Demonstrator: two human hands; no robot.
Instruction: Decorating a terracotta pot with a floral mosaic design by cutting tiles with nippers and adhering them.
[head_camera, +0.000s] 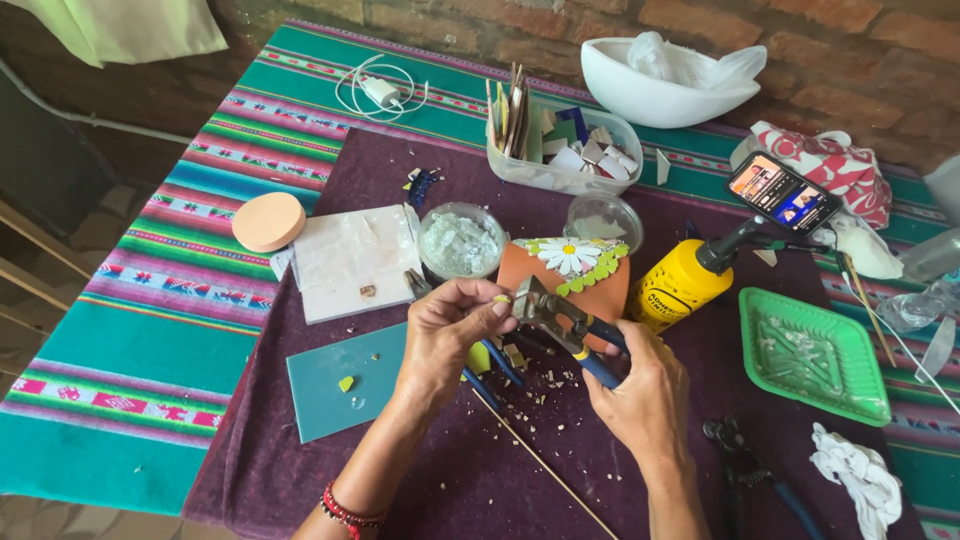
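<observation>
Near the front edge of the purple cloth-covered table (300, 470), the right hand (645, 395) grips blue-handled metal nippers (560, 325). The left hand (450, 335) pinches a small yellow tile chip (502, 299) at their jaws. The terracotta plaque with a half-finished daisy mosaic (565, 275) remains mostly bare.

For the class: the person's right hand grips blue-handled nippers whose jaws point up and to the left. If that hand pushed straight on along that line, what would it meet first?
Most likely the left hand: the right hand aims the nippers at a small yellow-green tile piece pinched in its fingertips. Depth is hard to judge.
</observation>
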